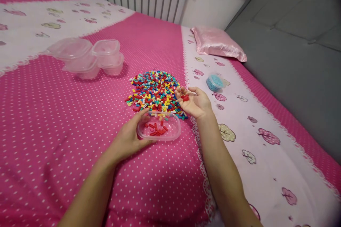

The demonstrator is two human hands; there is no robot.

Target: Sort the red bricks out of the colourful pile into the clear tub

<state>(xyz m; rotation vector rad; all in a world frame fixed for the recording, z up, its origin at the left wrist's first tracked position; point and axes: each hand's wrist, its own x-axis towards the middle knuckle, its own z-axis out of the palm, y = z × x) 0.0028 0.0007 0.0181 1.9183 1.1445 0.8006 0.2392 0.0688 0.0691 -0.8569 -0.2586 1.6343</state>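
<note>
So the left hand (130, 133) has the clear tub (174, 130) gripped round its left end, fingers on the far side and thumb on the near one. It's just this side of the mixed pile of little bricks (156, 90), with some loose red bricks (158, 132) inside. Can't really tell from this angle if its base is touching the bedspread (149, 184).

Tub looks like thin plastic, so I'd guess light, a bit bendy and kinda slick. Holding the end just under the rim seems right; squeeze hard and the wall would probably flex.

The right hand (194, 104) is palm up by the pile's right edge, fingers loosely curled, with a few red pieces (184, 98) just lying there, not pinched. They look hard, near weightless and tough, but easy to spill. Fingertip pinch on the sides imo.
</note>
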